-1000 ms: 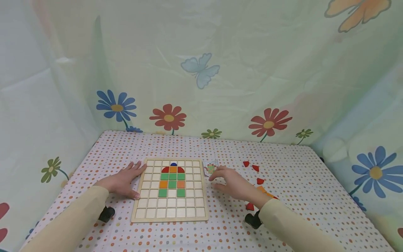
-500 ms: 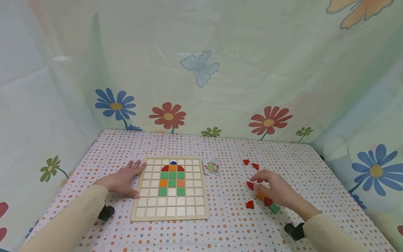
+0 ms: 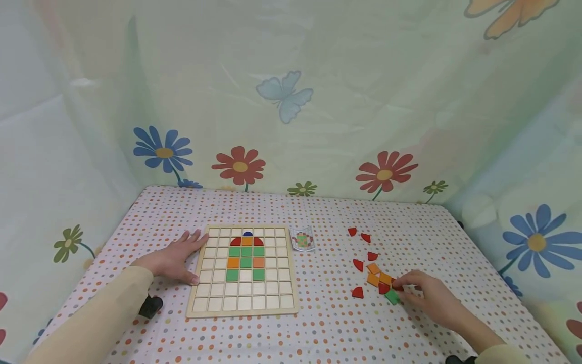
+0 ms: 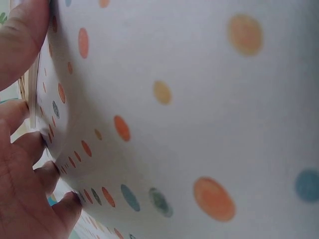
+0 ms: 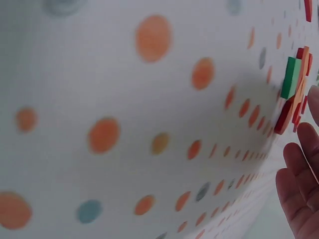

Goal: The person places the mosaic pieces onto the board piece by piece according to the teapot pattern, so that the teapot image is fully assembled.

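My left hand (image 3: pixel 175 259) rests with spread fingers at the left edge of a wooden grid board (image 3: pixel 245 303), thumb and fingertips at its rim. Green, orange and red pieces with one blue piece form a figure on the board. In the left wrist view the left hand (image 4: pixel 25 179) lies by the board's side. My right hand (image 3: pixel 434 299) is at the right end of a loose cluster, index finger and thumb beside a partly hidden red piece. A green block (image 3: pixel 392 297) lies just below. In the right wrist view the right hand's fingers (image 5: pixel 301 186) are extended near a red piece (image 5: pixel 284 117).
A small picture card (image 3: pixel 302 239) lies at the board's upper right. Several red quarter-round pieces, one of them here (image 3: pixel 357 292), are scattered left of and behind the orange squares (image 3: pixel 373 279). A printed curtain (image 3: pixel 336 126) stands behind the dotted tabletop (image 3: pixel 327 323).
My right hand has moved right, from beside the card to the far end of the loose pieces. A red piece now lies left of the orange squares. My left hand has stayed at the board.
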`<state>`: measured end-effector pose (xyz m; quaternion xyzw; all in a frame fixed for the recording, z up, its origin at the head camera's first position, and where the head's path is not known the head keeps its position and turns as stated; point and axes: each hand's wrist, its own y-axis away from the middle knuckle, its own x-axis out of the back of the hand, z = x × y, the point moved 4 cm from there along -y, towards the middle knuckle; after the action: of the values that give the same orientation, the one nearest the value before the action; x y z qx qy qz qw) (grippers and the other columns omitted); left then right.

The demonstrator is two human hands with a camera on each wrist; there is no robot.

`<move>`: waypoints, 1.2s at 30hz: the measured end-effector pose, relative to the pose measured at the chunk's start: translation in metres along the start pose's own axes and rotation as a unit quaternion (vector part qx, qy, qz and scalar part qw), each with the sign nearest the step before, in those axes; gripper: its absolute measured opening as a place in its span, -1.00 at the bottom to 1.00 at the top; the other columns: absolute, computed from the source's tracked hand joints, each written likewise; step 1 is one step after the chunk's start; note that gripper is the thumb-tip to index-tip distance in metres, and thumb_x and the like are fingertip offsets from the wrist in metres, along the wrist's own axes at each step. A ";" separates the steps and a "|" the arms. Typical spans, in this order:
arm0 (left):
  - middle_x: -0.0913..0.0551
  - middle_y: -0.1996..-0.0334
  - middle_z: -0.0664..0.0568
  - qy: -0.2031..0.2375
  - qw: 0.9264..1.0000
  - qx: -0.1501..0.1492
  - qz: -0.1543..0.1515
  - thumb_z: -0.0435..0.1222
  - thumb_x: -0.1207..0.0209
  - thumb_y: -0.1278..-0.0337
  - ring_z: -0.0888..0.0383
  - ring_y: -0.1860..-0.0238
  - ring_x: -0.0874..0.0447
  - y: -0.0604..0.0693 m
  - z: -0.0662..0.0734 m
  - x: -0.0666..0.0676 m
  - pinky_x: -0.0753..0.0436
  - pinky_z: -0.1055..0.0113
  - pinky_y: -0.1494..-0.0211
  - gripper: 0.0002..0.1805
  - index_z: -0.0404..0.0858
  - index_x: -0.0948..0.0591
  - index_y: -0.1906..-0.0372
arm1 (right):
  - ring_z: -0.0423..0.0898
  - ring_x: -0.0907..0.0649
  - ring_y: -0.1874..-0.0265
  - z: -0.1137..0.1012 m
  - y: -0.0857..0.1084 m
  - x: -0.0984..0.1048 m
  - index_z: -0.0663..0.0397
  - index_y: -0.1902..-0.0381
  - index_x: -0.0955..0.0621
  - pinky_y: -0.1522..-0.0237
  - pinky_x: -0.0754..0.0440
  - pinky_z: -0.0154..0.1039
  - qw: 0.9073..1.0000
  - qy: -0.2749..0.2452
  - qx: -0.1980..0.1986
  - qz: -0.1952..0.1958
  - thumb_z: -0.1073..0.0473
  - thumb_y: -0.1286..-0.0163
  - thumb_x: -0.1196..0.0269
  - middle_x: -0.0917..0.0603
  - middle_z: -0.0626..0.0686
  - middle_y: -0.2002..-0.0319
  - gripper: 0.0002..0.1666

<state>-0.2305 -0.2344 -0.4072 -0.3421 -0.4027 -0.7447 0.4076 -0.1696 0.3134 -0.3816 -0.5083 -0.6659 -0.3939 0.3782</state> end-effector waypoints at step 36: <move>0.10 -0.62 -0.41 0.000 1.000 -0.004 0.005 -0.13 -0.58 0.15 -0.47 -0.61 0.27 0.000 0.000 0.000 0.00 -0.47 -0.53 0.26 -0.31 -0.08 -0.62 | -0.03 -0.64 0.07 0.008 -0.006 -0.009 -0.03 0.27 -0.73 -0.03 -0.67 0.11 0.998 0.034 -0.034 -0.038 0.05 -0.11 -0.57 -0.64 0.01 0.10 -0.72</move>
<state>-0.2303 -0.2342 -0.4069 -0.3457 -0.3977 -0.7445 0.4098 -0.1746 0.3164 -0.3938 -0.4817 -0.6575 -0.4474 0.3681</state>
